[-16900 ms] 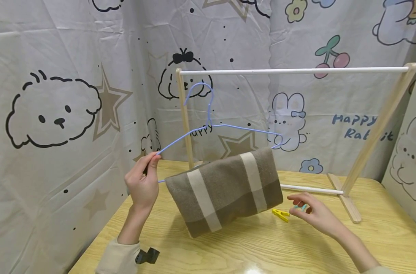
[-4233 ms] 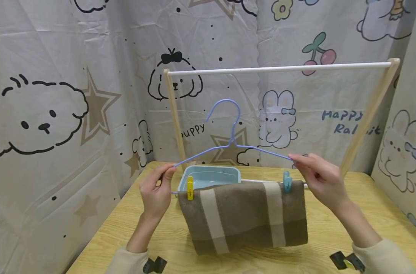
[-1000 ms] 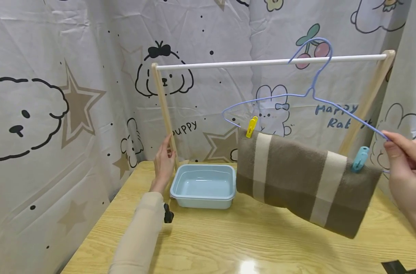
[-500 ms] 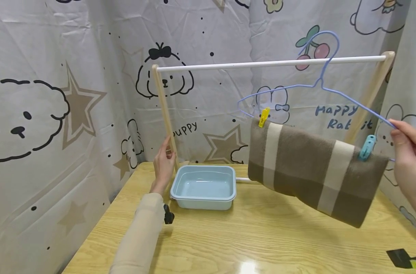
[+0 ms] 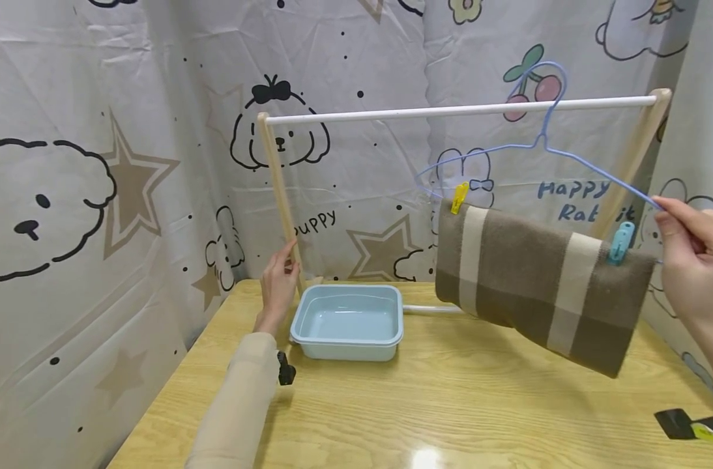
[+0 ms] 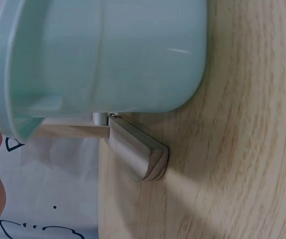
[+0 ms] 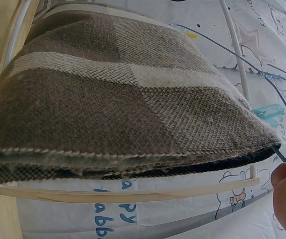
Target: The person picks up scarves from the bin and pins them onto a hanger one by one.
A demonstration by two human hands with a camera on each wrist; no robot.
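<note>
My right hand [image 5: 693,260] pinches the right shoulder of a blue wire hanger [image 5: 597,170]. A folded brown plaid cloth [image 5: 521,273] with cream stripes drapes over the hanger's lower bar, its right end tilted lower. A yellow clothespin [image 5: 459,198] clips its left end and a teal clothespin [image 5: 621,243] its right. The hanger's hook overlaps the white top rail [image 5: 392,114] of a small clothes rack; whether they touch, I cannot tell. My left hand [image 5: 279,283] grips the rack's left wooden post [image 5: 279,179]; only part of it shows in the left wrist view.
A light blue plastic basin [image 5: 347,352] stands on the wooden table [image 5: 356,417] beside the left post. The rack's wooden foot [image 6: 140,152] lies near it in the left wrist view. A right post [image 5: 638,153] and a lower bar [image 5: 429,309] complete the rack. Patterned curtains surround the table.
Earlier, both hands held the hanger; since then the left has moved to the rack post. In the last second the hanger with the cloth has risen, and its hook has shifted slightly at the rail.
</note>
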